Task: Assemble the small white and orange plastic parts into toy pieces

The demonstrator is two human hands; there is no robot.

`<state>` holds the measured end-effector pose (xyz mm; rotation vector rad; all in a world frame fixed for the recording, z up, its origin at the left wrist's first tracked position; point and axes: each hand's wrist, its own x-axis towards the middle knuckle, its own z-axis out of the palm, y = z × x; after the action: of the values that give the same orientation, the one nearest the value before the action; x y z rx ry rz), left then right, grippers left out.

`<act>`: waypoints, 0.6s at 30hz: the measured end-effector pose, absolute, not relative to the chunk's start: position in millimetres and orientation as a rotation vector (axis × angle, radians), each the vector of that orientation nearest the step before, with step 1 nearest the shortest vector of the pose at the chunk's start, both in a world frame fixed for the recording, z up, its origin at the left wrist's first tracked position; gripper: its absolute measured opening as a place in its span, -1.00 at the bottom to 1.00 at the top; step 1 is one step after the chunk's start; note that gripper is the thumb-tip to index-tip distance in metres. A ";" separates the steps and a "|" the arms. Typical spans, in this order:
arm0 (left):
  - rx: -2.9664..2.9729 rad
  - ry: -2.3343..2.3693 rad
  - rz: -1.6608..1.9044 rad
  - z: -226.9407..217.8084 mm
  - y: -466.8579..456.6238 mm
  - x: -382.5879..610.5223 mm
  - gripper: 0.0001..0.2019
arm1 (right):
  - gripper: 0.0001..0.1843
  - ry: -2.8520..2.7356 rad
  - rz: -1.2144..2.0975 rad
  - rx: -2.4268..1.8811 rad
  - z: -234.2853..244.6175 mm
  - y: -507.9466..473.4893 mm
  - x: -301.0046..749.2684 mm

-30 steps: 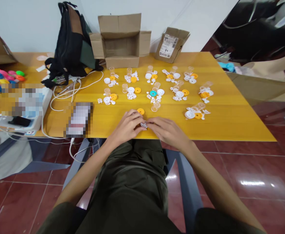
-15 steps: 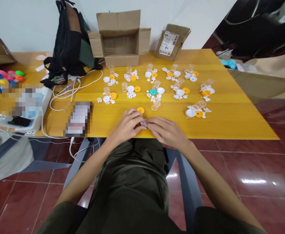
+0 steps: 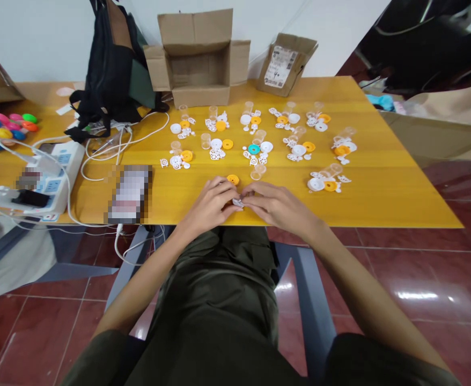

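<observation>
Near the table's front edge, my left hand [image 3: 212, 202] and my right hand [image 3: 274, 207] meet, their fingertips closed on a small white plastic piece [image 3: 238, 202]. Its exact shape is mostly hidden by the fingers. An orange disc [image 3: 233, 179] lies just beyond my left fingers. Past my right hand are clear plastic cups [image 3: 258, 171]. Farther back sit several small groups of parts, each with clear cups, white patterned pieces [image 3: 216, 155] and round discs. One group has a teal disc [image 3: 254, 149], while the others have orange ones [image 3: 330, 186].
At the back stand an open cardboard box [image 3: 201, 96], a brown package [image 3: 286, 64] and a black backpack [image 3: 110, 75]. On the left are a phone [image 3: 130, 194], a power strip [image 3: 64, 171] with white cables, and colourful plastic pieces [image 3: 2, 132]. Another person's sleeve [image 3: 14, 252] shows at far left.
My right fingers have shifted slightly upward around the white piece, and more of its white side shows. The view has tilted a little; the parts on the table stay where they were.
</observation>
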<state>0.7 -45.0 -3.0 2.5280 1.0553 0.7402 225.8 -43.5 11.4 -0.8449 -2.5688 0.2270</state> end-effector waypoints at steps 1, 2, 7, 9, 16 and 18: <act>2.527 1.056 0.739 -2.9 -45.1 0.7 -0.80 | -0.70 -2.572 0.223 -0.846 11.8 -43.4 225.7; 2.526 1.057 0.737 -2.7 -45.1 0.7 -0.80 | -0.70 -2.576 0.219 -0.849 12.5 -43.3 225.4; 2.534 1.050 0.742 -1.7 -45.2 1.2 -0.81 | -0.68 -2.602 0.197 -0.856 17.2 -42.6 224.0; 2.536 1.050 0.751 -1.8 -45.3 1.5 -0.81 | -0.68 -2.614 0.198 -0.848 18.0 -41.8 223.5; 2.539 1.032 0.772 -2.1 -44.9 1.9 -0.81 | -0.69 -2.601 0.241 -0.848 17.3 -40.1 221.7; 2.535 1.037 0.770 -1.8 -45.1 1.9 -0.80 | -0.71 -2.592 0.265 -0.858 17.6 -40.1 221.3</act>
<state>1.9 -45.1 -1.8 2.5351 1.0374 0.7701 221.3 -40.1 17.6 -0.8579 -2.5922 0.2645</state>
